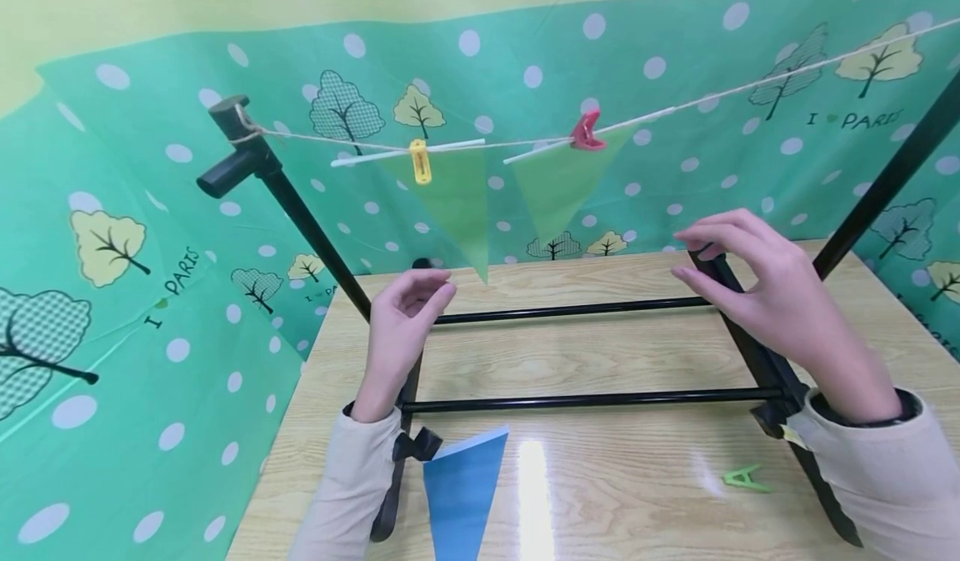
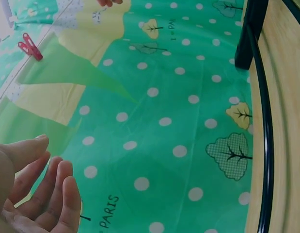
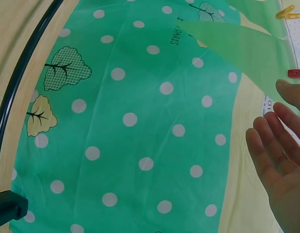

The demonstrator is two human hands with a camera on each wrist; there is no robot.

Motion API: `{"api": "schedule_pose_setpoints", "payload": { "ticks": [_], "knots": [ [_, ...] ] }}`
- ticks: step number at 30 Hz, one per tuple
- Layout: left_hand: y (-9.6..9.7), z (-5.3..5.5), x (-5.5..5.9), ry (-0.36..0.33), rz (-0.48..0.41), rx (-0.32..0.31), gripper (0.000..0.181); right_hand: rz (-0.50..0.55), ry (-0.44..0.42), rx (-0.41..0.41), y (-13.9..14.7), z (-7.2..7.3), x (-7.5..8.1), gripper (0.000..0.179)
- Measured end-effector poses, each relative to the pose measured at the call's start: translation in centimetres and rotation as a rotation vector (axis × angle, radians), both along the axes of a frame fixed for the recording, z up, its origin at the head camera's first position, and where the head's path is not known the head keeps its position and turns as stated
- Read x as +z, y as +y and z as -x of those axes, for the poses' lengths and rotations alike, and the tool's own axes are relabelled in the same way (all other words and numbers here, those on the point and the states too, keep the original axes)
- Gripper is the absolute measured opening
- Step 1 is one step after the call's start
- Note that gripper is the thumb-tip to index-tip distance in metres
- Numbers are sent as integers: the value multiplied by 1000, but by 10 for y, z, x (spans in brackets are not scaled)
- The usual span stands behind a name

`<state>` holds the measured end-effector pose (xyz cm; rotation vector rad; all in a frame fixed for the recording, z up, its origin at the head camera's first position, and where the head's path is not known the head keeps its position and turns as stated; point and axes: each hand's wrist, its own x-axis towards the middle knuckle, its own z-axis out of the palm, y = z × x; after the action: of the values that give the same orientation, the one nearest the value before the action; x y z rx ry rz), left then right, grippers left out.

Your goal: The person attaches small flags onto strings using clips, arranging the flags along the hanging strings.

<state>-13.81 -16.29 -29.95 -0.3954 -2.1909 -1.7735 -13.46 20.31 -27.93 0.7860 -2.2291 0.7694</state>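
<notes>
Two green triangular flags hang from a white string. A yellow clothespin (image 1: 421, 162) clips the left flag (image 1: 457, 202), and a red clothespin (image 1: 587, 131) clips the right flag (image 1: 562, 182). My left hand (image 1: 405, 319) is raised below the left flag, fingers loosely bent and holding nothing. On the other side, near the rack's right post, my right hand (image 1: 772, 294) hovers with thumb and fingers apart, nothing between them. A blue flag (image 1: 465, 490) lies on the table close to my left sleeve. Near my right forearm lies a green clothespin (image 1: 746, 478).
The string (image 1: 787, 75) is tied to the top of a black rack's left post (image 1: 300, 219) and runs off to the right. Black crossbars (image 1: 585, 400) span the rack above the wooden table (image 1: 600, 494). A polka-dot cloth (image 1: 225, 319) hangs behind and at the sides.
</notes>
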Motion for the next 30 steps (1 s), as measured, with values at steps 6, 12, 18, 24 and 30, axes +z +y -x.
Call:
{"api": "schedule_pose_setpoints", "payload": {
  "ticks": [6, 12, 18, 24, 30],
  "knots": [
    [-7, -1, -9, -21, 13, 5, 24, -12, -5, -16, 7, -2, -10, 49],
    [-11, -3, -16, -45, 53, 13, 24, -20, -22, -31, 14, -5, -20, 52],
    [-15, -5, -23, -88, 74, 19, 25, -15, -25, -35, 22, -8, -32, 55],
    [-21, -10, -30, -136, 91, 23, 24, -34, -46, -55, 27, -11, -42, 56],
    [-26, -12, -37, -142, 97, -2, 25, -45, -83, -75, 32, -14, -53, 53]
  ]
}}
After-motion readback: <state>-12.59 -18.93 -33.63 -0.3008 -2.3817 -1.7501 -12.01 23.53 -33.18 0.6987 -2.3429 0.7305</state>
